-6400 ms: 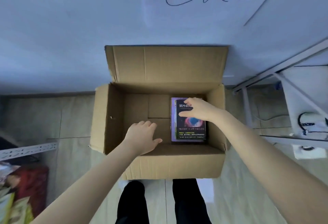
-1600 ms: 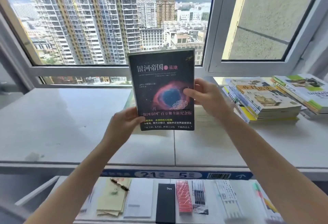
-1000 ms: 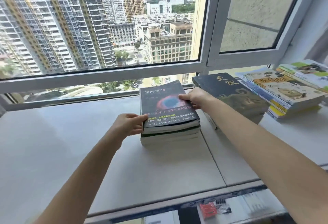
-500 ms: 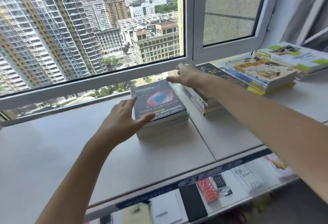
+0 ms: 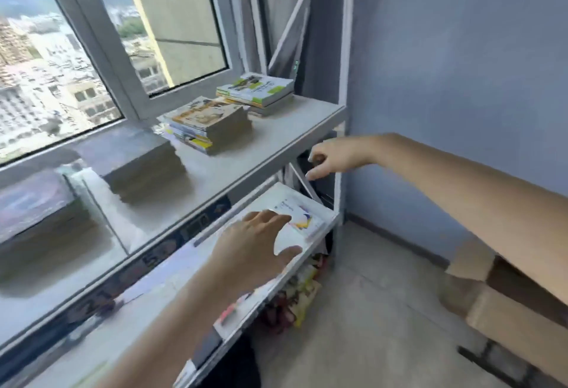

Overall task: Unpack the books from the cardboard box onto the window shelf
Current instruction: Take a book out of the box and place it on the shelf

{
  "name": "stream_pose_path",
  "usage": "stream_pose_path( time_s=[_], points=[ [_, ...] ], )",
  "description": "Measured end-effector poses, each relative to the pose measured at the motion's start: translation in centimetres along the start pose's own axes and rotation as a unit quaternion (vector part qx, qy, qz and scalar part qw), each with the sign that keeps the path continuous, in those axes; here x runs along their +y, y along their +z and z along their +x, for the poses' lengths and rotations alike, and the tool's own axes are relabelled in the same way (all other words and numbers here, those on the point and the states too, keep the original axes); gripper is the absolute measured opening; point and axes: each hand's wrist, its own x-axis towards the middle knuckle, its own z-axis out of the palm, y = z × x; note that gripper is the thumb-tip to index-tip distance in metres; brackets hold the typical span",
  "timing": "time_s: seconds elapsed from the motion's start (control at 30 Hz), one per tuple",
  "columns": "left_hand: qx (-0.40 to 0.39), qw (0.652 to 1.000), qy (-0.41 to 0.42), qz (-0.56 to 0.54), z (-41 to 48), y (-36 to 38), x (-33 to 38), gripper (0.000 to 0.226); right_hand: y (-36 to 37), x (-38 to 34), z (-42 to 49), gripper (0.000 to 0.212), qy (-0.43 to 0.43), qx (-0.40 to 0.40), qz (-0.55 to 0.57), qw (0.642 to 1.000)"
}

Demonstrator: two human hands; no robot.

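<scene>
A: Nearest the camera?
B: Left hand (image 5: 255, 243), over the lower shelf (image 5: 310, 249). Fingers spread and slack, gripping nothing. Papers lie under it; too blurred to tell if it touches them.
A: Right hand?
B: Right hand (image 5: 325, 158), farther out, just off the right end of the window shelf (image 5: 285, 135), a little below its front edge. Fingers loosely curled, nothing between them.
A: Box?
B: Cardboard box (image 5: 507, 320) on the floor, lower right, partly hidden behind the right forearm. Well apart from both hands. Inside not visible.
A: Books?
B: All on the window shelf, four flat stacks in a row along the glass. Nearest stack (image 5: 33, 218) far left, dark cover, heavily blurred. Second stack (image 5: 144, 166) beside it, a gap between. Then the yellow-covered stack (image 5: 209, 125), and the green-and-white stack (image 5: 256, 92) at the far end; touching or just apart, cannot tell. Both hands are clear of every book. The right hand is closest to the far stacks, but below the board.
A: Beyond?
B: Window (image 5: 76, 58), city buildings outside.
</scene>
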Motion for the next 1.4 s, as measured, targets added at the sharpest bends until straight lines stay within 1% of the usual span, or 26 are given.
stream_pose_path(
  time_s=[0.1,0.17,0.27,0.4,0.57,0.77,0.83,0.97,1.13,1.27,1.33,1.4],
  points=[
    [-0.001,0.998,0.058,-0.007,3.8,2.2,7.6,0.054,2.8,9.4,-6.0,0.060,0.094,-0.007,0.036,0.995],
    [-0.011,0.996,0.089,-0.027,5.9,3.4,12.1,0.055,4.5,14.4,-9.3,0.066,0.143,-0.008,0.060,0.988],
    [-0.030,0.990,0.132,-0.040,9.3,5.7,18.8,0.056,6.7,21.7,-14.2,0.068,0.203,-0.018,0.090,0.975],
    [-0.074,0.981,0.174,-0.042,14.0,9.3,25.3,0.054,9.3,30.1,-18.0,0.065,0.253,-0.038,0.122,0.959],
    [-0.134,0.968,0.211,-0.011,21.6,14.9,32.0,0.052,12.2,40.5,-20.8,0.061,0.307,-0.055,0.159,0.937],
    [-0.178,0.950,0.255,-0.007,31.3,20.5,41.5,0.053,15.5,52.5,-24.8,0.059,0.388,-0.075,0.213,0.894],
    [-0.193,0.942,0.275,0.001,33.5,22.1,44.7,0.053,16.8,55.9,-26.4,0.059,0.410,-0.080,0.230,0.879],
    [-0.237,0.923,0.303,0.017,37.1,26.3,50.6,0.055,20.1,62.5,-29.0,0.064,0.462,-0.071,0.261,0.844],
    [-0.316,0.894,0.314,0.042,40.1,35.5,57.9,0.057,28.5,70.9,-31.5,0.070,0.506,-0.063,0.319,0.799],
    [-0.379,0.876,0.292,0.057,41.4,46.1,63.4,0.058,38.9,77.5,-32.5,0.072,0.529,-0.067,0.365,0.763],
    [-0.397,0.874,0.273,0.066,41.7,51.2,65.7,0.058,44.0,80.1,-32.6,0.073,0.530,-0.085,0.388,0.749],
    [-0.397,0.875,0.266,0.081,41.7,56.7,68.3,0.056,49.3,82.7,-32.7,0.074,0.535,-0.102,0.403,0.736]
  ],
)
